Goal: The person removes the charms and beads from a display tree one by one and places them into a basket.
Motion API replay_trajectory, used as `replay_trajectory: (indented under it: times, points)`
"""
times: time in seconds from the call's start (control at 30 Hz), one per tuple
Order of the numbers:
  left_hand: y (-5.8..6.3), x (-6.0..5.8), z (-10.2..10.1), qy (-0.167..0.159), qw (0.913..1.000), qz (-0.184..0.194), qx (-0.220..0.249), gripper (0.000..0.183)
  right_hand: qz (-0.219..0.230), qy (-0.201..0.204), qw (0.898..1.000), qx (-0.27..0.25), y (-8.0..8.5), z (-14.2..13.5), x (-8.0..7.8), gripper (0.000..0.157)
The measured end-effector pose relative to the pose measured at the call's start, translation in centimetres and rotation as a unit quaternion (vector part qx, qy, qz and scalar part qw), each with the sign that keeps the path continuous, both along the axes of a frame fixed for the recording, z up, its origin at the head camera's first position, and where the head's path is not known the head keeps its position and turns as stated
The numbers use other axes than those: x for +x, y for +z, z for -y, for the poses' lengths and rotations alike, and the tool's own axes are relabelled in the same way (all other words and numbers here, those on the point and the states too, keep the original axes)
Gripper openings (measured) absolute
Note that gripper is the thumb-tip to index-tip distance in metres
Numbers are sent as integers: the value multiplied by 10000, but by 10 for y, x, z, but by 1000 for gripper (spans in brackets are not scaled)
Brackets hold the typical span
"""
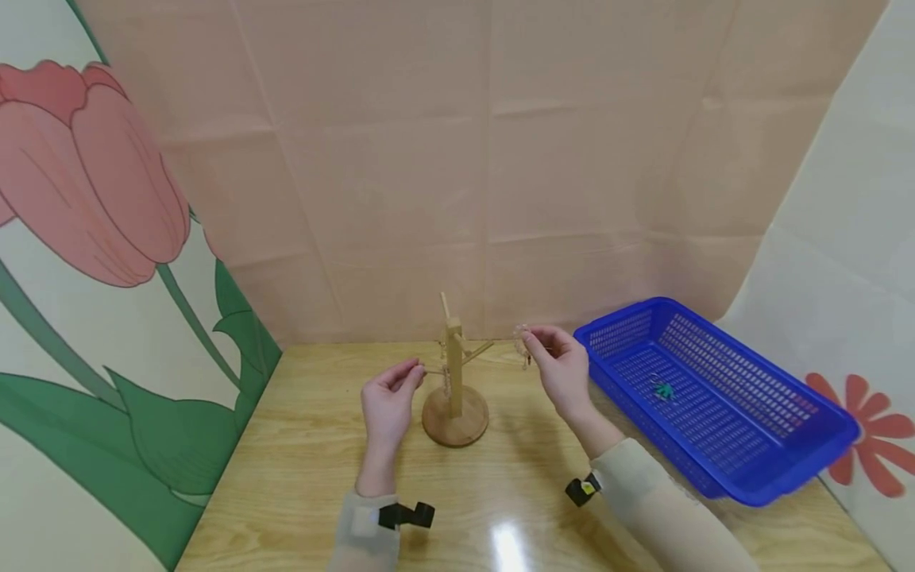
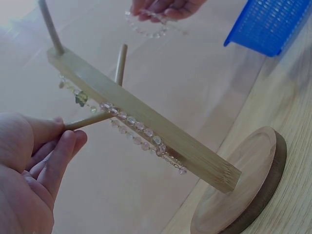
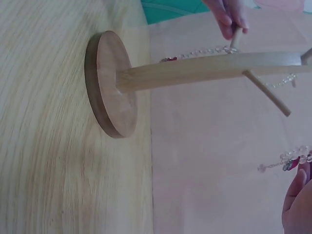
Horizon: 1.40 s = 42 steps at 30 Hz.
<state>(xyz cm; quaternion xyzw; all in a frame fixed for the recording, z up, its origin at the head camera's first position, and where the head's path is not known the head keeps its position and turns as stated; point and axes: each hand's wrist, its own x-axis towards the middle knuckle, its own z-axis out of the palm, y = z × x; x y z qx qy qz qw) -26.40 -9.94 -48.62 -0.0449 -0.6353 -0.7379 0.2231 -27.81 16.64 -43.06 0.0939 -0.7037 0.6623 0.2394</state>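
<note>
A wooden stand with a round base and several pegs rises from the table. My left hand pinches the tip of its left peg between thumb and fingers. On that peg, close to the post, hangs a clear pink bead bracelet. A second beaded bracelet with a greenish charm shows behind the post in the left wrist view. To the right of the stand, my right hand holds a clear bead bracelet with a dark pink charm and a short chain, apart from the pegs.
A blue plastic basket stands at the right of the table, beside my right forearm. Inside it lies a small item with a green charm. A pinkish cloth hangs behind the wooden table.
</note>
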Motion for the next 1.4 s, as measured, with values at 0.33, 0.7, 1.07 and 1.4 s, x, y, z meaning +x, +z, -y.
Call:
replay_trajectory:
  times: [0.33, 0.7, 1.07, 1.4]
  points:
    - [-1, 0, 1, -74, 10000, 9, 3, 18, 87, -32, 9999, 68, -11, -16, -8, 26]
    - [-2, -1, 0, -3, 10000, -26, -12, 19, 151, -126, 9996, 198, -9, -42, -13, 28]
    - [1, 1, -1, 105, 9999, -12, -24, 18, 604, -191, 9962, 590, -2, -69, -4, 35]
    - [0, 0, 0, 21, 10000, -7, 7, 19, 533, -264, 9951, 795, 32, -84, 16, 30]
